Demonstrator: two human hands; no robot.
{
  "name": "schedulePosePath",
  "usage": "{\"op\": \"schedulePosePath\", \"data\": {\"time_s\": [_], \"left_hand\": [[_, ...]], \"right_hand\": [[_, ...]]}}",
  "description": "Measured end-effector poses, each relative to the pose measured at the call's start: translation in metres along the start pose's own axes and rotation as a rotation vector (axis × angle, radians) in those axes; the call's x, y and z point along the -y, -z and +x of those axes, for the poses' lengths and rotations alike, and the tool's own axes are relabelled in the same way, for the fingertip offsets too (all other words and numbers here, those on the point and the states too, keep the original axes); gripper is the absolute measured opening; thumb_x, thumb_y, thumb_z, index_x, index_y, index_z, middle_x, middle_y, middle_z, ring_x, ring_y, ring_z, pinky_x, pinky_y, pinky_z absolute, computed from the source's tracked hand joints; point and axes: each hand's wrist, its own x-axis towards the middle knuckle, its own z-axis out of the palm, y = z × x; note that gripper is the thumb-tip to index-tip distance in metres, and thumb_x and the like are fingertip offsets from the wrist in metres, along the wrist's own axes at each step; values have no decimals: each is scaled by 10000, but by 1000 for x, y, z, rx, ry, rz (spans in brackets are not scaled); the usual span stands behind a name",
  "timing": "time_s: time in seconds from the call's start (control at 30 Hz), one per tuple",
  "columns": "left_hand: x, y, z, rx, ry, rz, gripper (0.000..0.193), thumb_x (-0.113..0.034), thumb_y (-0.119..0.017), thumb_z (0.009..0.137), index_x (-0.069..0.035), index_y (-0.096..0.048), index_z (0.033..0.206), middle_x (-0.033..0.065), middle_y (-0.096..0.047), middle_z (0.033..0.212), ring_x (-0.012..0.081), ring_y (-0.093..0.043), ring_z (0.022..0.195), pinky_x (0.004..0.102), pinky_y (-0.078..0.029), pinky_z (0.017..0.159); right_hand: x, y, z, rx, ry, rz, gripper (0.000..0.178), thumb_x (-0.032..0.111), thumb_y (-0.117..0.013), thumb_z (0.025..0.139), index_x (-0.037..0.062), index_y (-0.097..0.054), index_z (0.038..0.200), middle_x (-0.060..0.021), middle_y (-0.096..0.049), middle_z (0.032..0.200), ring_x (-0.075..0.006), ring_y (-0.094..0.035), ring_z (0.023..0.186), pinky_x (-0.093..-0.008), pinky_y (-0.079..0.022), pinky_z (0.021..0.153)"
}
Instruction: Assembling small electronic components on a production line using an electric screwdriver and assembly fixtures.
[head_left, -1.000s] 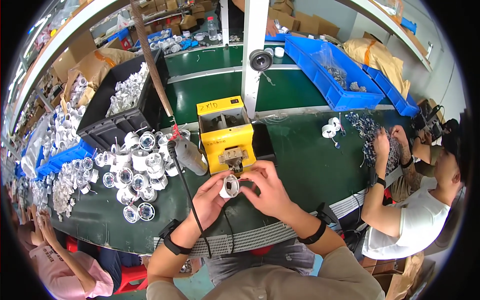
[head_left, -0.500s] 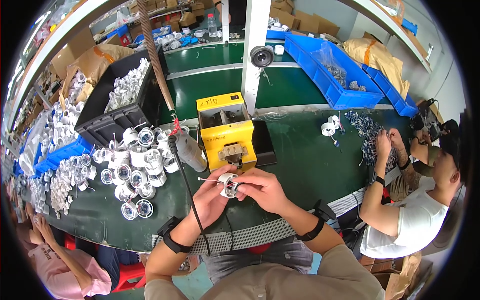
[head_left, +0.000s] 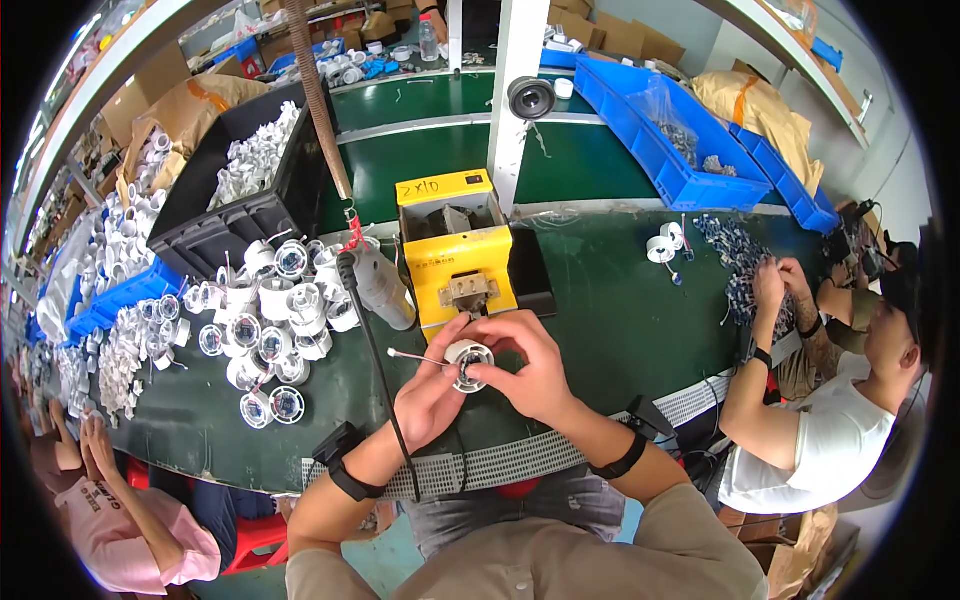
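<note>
In the head view, the white round housing [head_left: 470,354] sits at the centre of the frame, slightly low. The left hand [head_left: 427,402] pinches its left side between thumb and fingers; the right hand [head_left: 532,372] curls its fingers behind the rim, thumb pressed to the open face (a thin cable [head_left: 418,358] pokes out leftward). Just above stands a yellow machine [head_left: 457,252]; at left of centre lie similar white housings [head_left: 274,300], heaped.
</note>
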Motion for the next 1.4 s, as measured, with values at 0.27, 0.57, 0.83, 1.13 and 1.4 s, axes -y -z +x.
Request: {"op": "schedulePosePath", "data": {"time_s": [0.27, 0.57, 0.83, 1.13, 1.4], "left_hand": [[-7, 5, 8, -140, 236, 446, 570, -1, -574, 947, -16, -344, 1468, 106, -523, 1333, 188, -573, 1152, 339, -566, 917], [3, 12, 8, -285, 315, 408, 400, -172, -531, 1004, -1, -438, 1353, 129, -599, 1195, 231, -663, 992, 370, -583, 859], [7, 17, 9, -361, 396, 330, 391, -45, -470, 980, -11, -463, 1370, 110, -608, 1127, 215, -662, 928, 370, -592, 870], [7, 18, 12, -398, 450, 273, 404, -40, -477, 973, 8, -463, 1373, 121, -607, 1100, 210, -665, 892, 344, -604, 819], [7, 17, 12, -398, 451, 302, 400, -27, -442, 999, 51, -405, 1389, 149, -584, 1138, 258, -676, 915, 368, -608, 853]], "right_hand": [[-18, 16, 3, 195, -68, -183, 290, 15, -748, 808, -3, -666, 1086, -117, -662, 1020, -195, -687, 842, -290, -560, 734], [6, -78, 53, -10, 179, -323, 591, 217, -807, 781, 22, -546, 1274, -160, -660, 1063, -276, -679, 900, -396, -538, 824], [-2, -67, 54, -158, 322, 337, 589, 78, -537, 915, -11, -232, 1411, -89, -550, 869, -152, -548, 697, -290, -500, 643], [-10, -39, 80, -302, 162, 245, 472, 147, -511, 959, -18, -316, 1356, -61, -497, 651, -147, -493, 490, -285, -439, 502], [-12, -44, 82, -296, 179, 216, 371, 135, -512, 964, 6, -364, 1279, -63, -498, 644, -145, -494, 487, -277, -426, 497]]}}
